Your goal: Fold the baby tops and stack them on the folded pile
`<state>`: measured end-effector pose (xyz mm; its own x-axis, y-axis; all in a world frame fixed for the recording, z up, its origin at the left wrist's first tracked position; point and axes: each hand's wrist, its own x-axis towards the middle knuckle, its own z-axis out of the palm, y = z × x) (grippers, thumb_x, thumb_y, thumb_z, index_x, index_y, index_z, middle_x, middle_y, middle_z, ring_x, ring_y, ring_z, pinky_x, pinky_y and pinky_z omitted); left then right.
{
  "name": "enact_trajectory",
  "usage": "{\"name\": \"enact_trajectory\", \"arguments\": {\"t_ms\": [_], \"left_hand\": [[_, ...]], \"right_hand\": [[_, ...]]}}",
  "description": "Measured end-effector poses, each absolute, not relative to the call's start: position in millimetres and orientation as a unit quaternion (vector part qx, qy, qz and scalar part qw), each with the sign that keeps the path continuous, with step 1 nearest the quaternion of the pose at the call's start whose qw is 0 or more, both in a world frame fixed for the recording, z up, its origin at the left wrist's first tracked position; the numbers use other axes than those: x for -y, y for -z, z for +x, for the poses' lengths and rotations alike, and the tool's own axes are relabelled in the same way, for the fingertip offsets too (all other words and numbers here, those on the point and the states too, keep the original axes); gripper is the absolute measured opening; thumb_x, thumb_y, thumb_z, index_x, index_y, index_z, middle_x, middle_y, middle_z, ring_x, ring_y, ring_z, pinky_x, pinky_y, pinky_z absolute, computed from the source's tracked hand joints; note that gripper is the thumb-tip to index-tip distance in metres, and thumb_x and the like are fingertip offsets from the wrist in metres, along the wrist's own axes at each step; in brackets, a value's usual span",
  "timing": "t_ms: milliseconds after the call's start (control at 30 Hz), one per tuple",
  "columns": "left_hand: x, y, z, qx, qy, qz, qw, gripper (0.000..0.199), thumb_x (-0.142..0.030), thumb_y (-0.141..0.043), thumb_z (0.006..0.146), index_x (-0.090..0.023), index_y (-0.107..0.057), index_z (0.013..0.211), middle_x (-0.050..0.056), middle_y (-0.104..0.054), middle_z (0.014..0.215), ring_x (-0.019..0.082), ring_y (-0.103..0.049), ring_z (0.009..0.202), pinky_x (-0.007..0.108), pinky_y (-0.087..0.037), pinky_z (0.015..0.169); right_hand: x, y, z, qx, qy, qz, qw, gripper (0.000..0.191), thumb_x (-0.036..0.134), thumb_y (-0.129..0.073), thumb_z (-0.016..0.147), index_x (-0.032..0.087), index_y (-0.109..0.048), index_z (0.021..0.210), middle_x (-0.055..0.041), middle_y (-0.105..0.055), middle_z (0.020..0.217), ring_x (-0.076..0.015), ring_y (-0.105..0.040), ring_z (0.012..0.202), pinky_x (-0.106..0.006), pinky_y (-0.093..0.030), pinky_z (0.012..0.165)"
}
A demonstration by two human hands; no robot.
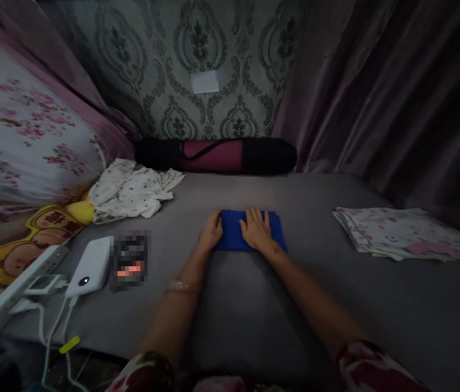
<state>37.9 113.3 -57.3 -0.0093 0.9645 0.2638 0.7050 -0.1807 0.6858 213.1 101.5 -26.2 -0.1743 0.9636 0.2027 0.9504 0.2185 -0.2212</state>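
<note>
A folded blue cloth [233, 235] lies flat on the grey surface in front of me. My right hand [257, 230] rests palm down on its right part, with the fingers spread. At the cloth's left edge is my left hand [212, 232], touching it, its fingers stretched forward along that side. The undersides of both hands are hidden, and the fingertips of the left one show only in part.
Left stand a white power bank [91, 267] with cables, a power strip [13, 288], a blurred-out item [129, 261] and a crumpled spotted cloth [132, 190]. Folded printed fabric [401, 231] lies right. A black and maroon long bag [213, 156] lies along the wall.
</note>
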Motion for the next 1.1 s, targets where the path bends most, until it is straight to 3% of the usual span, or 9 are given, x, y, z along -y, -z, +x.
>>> {"name": "enact_trajectory", "arguments": {"t_ms": [333, 600, 800, 1100], "left_hand": [[-109, 45, 35, -0.636, -0.413, 0.604, 0.245, 0.042, -0.017, -0.032, 0.093, -0.011, -0.055, 0.127, 0.013, -0.059, 0.131, 0.020, -0.053, 0.123, 0.036, -0.039, 0.108], [-111, 36, 30, -0.660, -0.456, 0.532, 0.273, 0.039, -0.014, -0.032, 0.090, -0.011, -0.060, 0.117, 0.014, -0.063, 0.122, 0.020, -0.057, 0.115, 0.035, -0.042, 0.102], [-112, 37, 28, -0.669, -0.458, 0.518, 0.274, 0.037, -0.015, -0.033, 0.091, -0.011, -0.061, 0.114, 0.014, -0.064, 0.121, 0.020, -0.058, 0.115, 0.035, -0.043, 0.102], [-113, 44, 36, -0.672, -0.454, 0.546, 0.212, 0.032, -0.018, -0.037, 0.091, -0.012, -0.061, 0.112, 0.014, -0.065, 0.116, 0.021, -0.059, 0.111, 0.036, -0.044, 0.100]], "right_hand": [[-100, 41, 188, 0.784, -0.054, -0.606, 0.125, 0.059, 0.045, -0.028, 0.097, 0.014, -0.036, 0.147, -0.0124, -0.031, 0.154, -0.0280, -0.021, 0.142, -0.049, -0.011, 0.114], [-105, 29, 165, 0.788, -0.068, -0.599, 0.127, 0.057, 0.039, -0.027, 0.097, 0.009, -0.036, 0.145, -0.0179, -0.028, 0.154, -0.0290, -0.018, 0.143, -0.053, -0.009, 0.114], [-102, 27, 131, 0.826, -0.076, -0.547, 0.112, 0.060, 0.037, -0.025, 0.097, 0.004, -0.030, 0.147, -0.0157, -0.023, 0.156, -0.0269, -0.012, 0.145, -0.050, -0.007, 0.116], [-105, 34, 134, 0.830, -0.119, -0.534, 0.109, 0.064, 0.031, -0.038, 0.090, 0.006, -0.027, 0.148, -0.0144, -0.022, 0.157, -0.0271, -0.011, 0.145, -0.050, -0.007, 0.116]]}}
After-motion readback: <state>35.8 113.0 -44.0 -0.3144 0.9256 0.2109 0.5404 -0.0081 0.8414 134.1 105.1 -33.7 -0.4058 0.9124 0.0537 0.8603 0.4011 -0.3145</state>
